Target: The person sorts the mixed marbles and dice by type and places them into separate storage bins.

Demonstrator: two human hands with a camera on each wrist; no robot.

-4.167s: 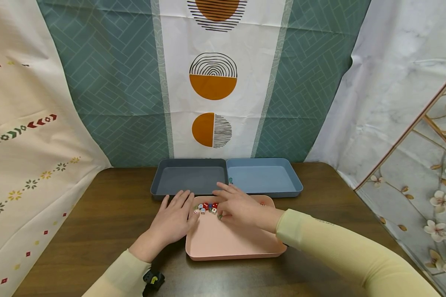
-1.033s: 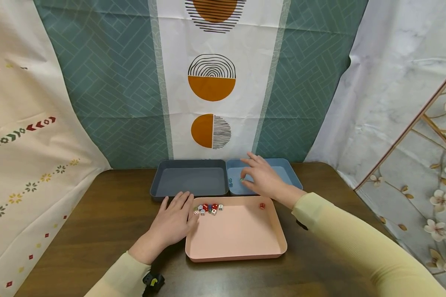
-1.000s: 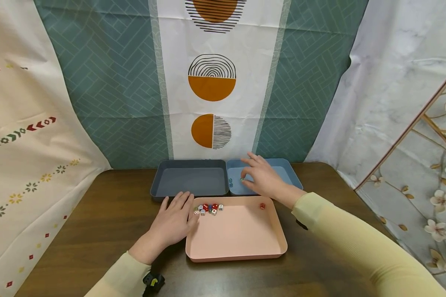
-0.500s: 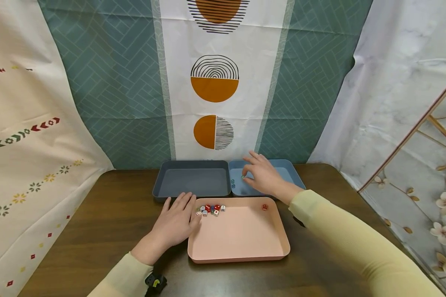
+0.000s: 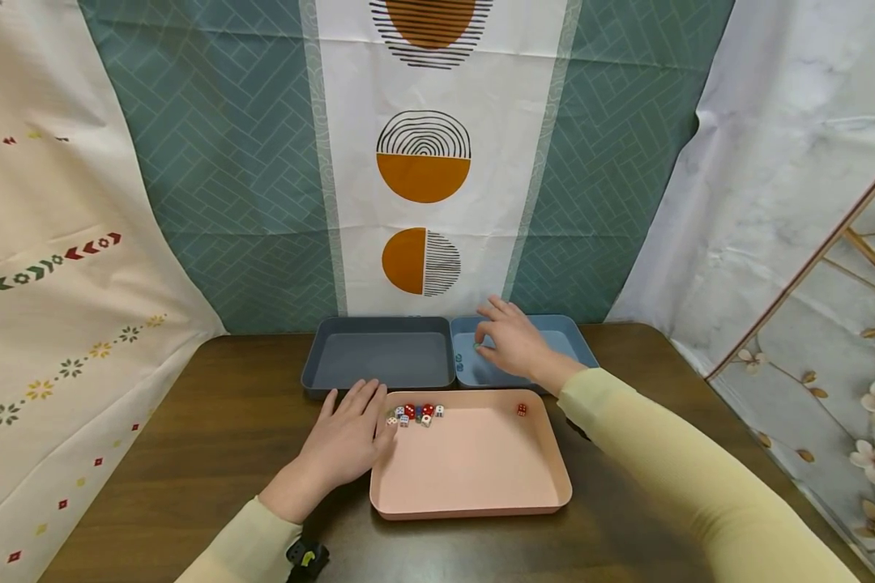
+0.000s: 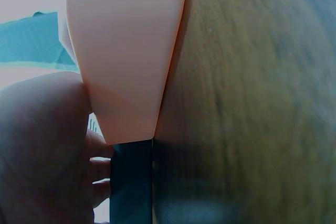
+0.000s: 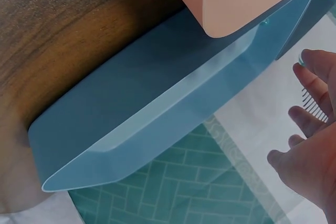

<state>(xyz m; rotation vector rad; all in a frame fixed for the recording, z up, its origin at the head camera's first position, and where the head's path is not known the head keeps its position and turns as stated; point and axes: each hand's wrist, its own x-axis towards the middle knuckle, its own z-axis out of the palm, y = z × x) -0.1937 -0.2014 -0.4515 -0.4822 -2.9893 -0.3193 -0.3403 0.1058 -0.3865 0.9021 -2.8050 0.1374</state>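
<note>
My right hand (image 5: pixel 514 344) is over the blue tray (image 5: pixel 565 348), pinching a small translucent teal die (image 7: pixel 301 59) between thumb and index finger; the other fingers are spread. A couple of teal dice (image 5: pixel 459 367) lie along that tray's left wall. My left hand (image 5: pixel 343 441) rests at the left rim of the pink tray (image 5: pixel 474 470) with its fingers extended. Beside its fingertips, in the tray's far left corner, several dice are bunched, among them a red die (image 5: pixel 428 410) and a white die (image 5: pixel 440 411). Left fingers partly hide this bunch.
A dark grey tray (image 5: pixel 379 352) stands left of the blue one, both behind the pink tray. One red die (image 5: pixel 522 410) sits alone in the pink tray's far right corner. Patterned cloths hang behind the wooden table (image 5: pixel 189 453) and at both sides.
My right hand has gone from the dice bunch in the pink tray to above the blue tray, carrying the teal die. Over the last second it barely moves. My left hand stays put.
</note>
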